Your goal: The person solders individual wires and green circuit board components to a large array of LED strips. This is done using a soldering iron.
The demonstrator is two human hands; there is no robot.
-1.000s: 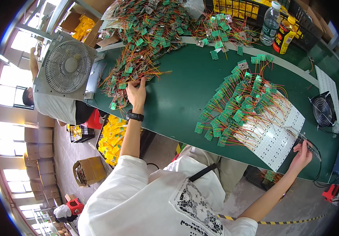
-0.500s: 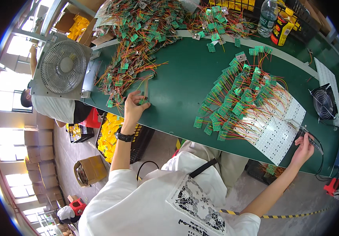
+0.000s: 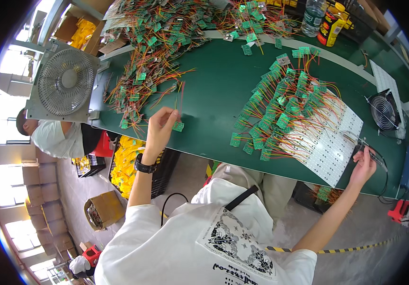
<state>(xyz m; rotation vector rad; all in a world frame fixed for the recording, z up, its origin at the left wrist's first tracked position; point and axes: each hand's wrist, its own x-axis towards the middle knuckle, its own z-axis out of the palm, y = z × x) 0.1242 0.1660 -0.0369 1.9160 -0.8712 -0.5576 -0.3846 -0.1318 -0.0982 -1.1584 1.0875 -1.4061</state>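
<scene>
My left hand (image 3: 161, 127) is closed in a pinch on a small green circuit board (image 3: 178, 127) with thin wires standing up from it, over the near left edge of the green table. Just beyond it spreads a heap of wired circuit boards (image 3: 140, 76). On the right, my right hand (image 3: 364, 167) is wrapped round a soldering iron (image 3: 359, 142), whose tip points left over a white perforated board (image 3: 325, 142). Rows of green circuit boards (image 3: 272, 109) lie beside and partly over that board, their red and yellow wires reaching across its holes.
A box fan (image 3: 67, 83) stands at the left end, a small black fan (image 3: 384, 113) at the right. A water bottle (image 3: 312, 19) and a yellow-capped bottle (image 3: 331, 26) stand at the back. Crates of yellow parts (image 3: 127, 166) sit below; another person (image 3: 55, 137) is at left.
My left hand has turned and now holds the circuit board clear of the heap's edge, its wires upright. My right hand keeps the soldering iron in about the same place. The whole view has shifted slightly.
</scene>
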